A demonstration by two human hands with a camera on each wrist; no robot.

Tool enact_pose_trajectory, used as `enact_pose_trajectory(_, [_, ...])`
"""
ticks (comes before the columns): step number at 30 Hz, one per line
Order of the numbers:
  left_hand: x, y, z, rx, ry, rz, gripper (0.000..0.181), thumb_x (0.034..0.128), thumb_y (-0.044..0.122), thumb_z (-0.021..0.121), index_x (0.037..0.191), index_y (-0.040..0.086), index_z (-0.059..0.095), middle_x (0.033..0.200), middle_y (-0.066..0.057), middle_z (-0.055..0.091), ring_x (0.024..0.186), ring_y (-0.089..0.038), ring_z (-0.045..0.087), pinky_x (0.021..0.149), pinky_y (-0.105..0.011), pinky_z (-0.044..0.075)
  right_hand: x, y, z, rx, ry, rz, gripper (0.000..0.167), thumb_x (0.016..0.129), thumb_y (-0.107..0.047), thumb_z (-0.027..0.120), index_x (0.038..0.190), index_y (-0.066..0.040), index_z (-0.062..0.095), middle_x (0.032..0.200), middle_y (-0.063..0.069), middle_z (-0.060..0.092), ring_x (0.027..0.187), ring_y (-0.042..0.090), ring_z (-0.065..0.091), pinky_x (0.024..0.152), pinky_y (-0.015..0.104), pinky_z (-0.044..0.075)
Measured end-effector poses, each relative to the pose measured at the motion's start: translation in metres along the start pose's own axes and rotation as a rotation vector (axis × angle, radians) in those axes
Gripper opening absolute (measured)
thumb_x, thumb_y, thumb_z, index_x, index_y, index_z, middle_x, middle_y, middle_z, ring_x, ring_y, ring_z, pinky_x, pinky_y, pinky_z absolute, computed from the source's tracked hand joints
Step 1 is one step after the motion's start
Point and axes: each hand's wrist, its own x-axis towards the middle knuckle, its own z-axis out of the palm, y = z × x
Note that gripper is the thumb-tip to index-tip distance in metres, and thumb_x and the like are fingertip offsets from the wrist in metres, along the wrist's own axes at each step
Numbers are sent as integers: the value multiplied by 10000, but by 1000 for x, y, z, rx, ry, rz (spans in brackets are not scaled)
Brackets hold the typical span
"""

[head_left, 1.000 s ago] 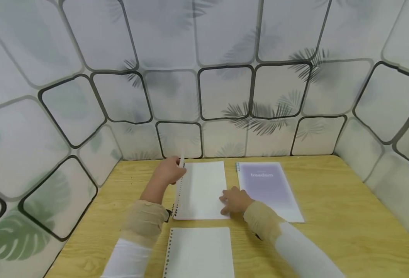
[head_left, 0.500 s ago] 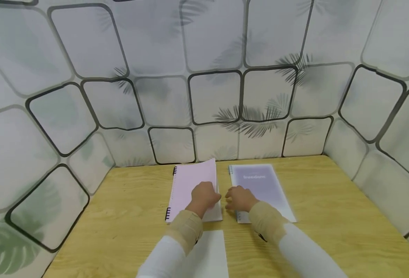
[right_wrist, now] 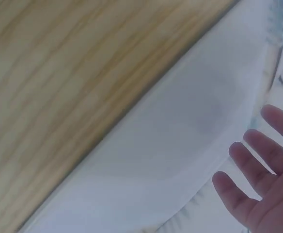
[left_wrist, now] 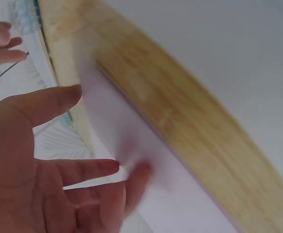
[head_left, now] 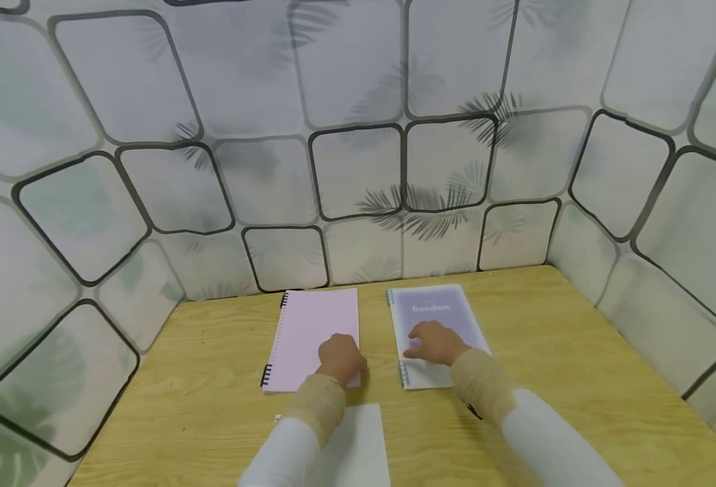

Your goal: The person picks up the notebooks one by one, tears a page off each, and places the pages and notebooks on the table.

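Note:
A pink notebook (head_left: 315,321) with black ring binding on its left lies closed at the back of the table. My left hand (head_left: 341,358) is over its lower right part. In the left wrist view the fingers of that hand (left_wrist: 59,170) are loosely bent and grip nothing; the pink cover (left_wrist: 180,194) is beside them. To the right lies a purple notebook (head_left: 433,297) marked "freedom", with pale rings. My right hand (head_left: 435,343) hovers over its middle. The right wrist view has that hand's fingers (right_wrist: 250,170) spread, with nothing held, above the pale cover (right_wrist: 170,126).
Nearer to me lies a white-paged notebook (head_left: 358,446), partly hidden under my left forearm. All of them rest on a wooden table (head_left: 205,379). Patterned walls (head_left: 358,169) rise behind and at both sides.
My left hand has swung the pink cover from left to right over the white pages, and it now lies flat. My right hand has gone from the page edge to above the purple notebook.

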Motion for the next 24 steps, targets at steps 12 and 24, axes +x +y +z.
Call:
enact_pose_trajectory(12, [-9, 69, 15, 57, 81, 267, 555, 802, 572, 593, 1061, 83, 638, 962, -85, 588, 917, -257, 552, 740, -408, 504, -28, 56, -12, -21, 70, -22, 421, 736, -218, 751, 1039, 51, 636, 1076, 190, 644, 1068, 368, 568, 975, 456, 428])
enact_pose_trajectory(24, [-40, 122, 28, 110, 53, 530, 631, 697, 667, 639, 1045, 141, 643, 1020, -32, 572, 961, -225, 525, 790, -462, 499, -52, 91, -22, -75, 48, 165, 313, 749, -186, 706, 992, 2, 648, 1026, 161, 654, 955, 327, 606, 787, 488, 499])
